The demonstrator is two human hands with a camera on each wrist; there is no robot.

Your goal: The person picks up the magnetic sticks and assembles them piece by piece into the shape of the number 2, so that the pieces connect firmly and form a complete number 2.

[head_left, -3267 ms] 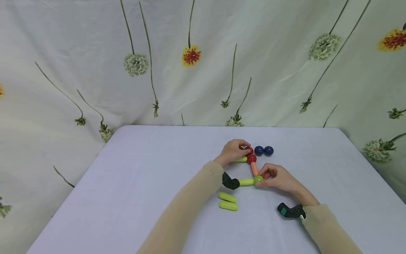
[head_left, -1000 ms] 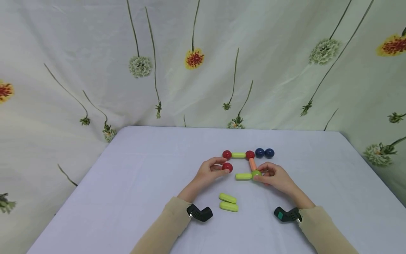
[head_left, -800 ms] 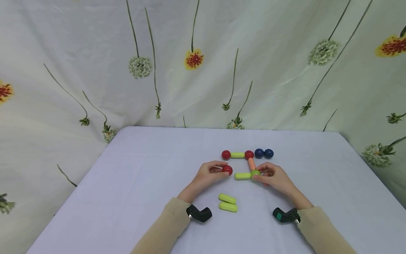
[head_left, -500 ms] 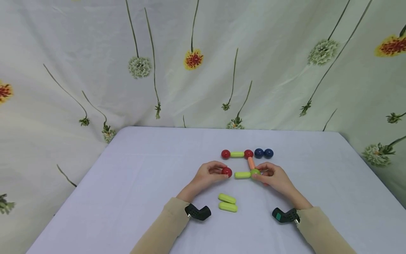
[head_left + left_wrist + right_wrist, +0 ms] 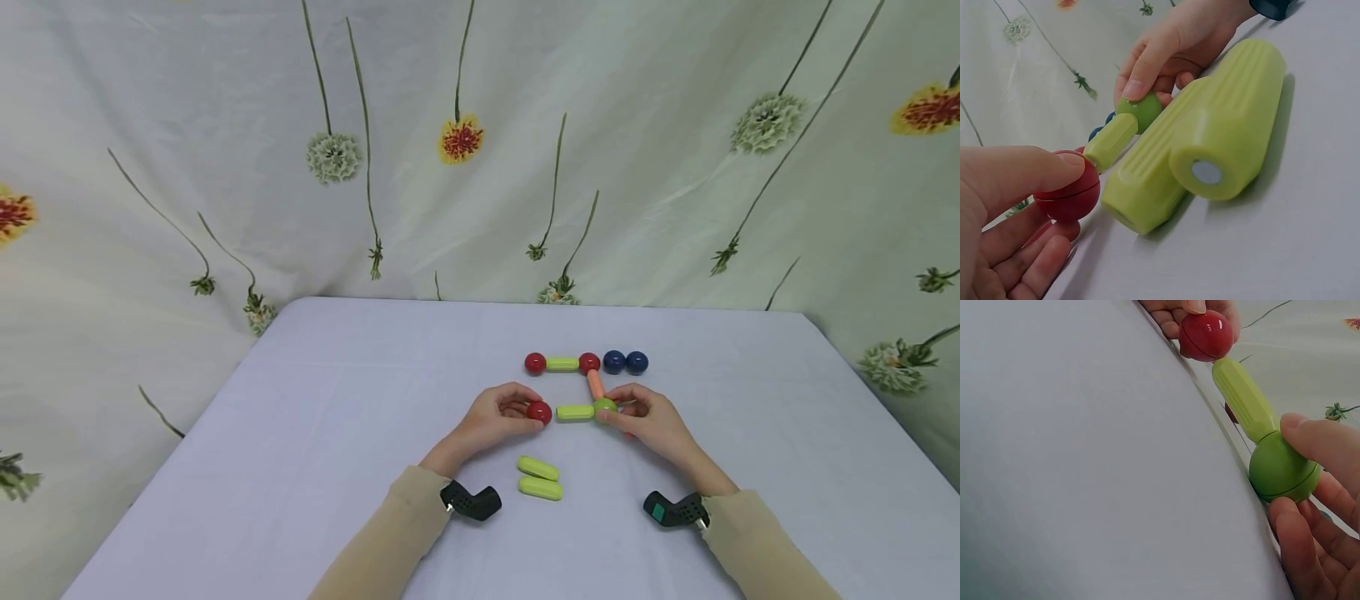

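Note:
My left hand (image 5: 495, 417) pinches a red ball (image 5: 538, 412) between thumb and fingers. Beside it lies a yellow-green ribbed rod (image 5: 574, 413), with a narrow gap between ball and rod end in the head view. The rod's other end meets a green ball (image 5: 1282, 465), which my right hand (image 5: 651, 421) grips with thumb and fingertips. From the green ball an orange rod (image 5: 596, 383) runs back to a second red ball (image 5: 588, 363). Another yellow-green rod (image 5: 562, 364) joins that one to a third red ball (image 5: 535, 363) on its left.
Two dark blue balls (image 5: 614, 362) sit right of the far red ball. Two loose yellow-green rods (image 5: 1229, 125) lie side by side nearer the body, one with a pale disc in its end. A white cloth (image 5: 337, 433) covers the table; a flowered curtain (image 5: 637, 167) hangs behind.
My left hand has carried the red ball from the far red ball leftward and nearer, then down level with the near rod's free end. The right hand keeps hold of the green ball, barely shifting.

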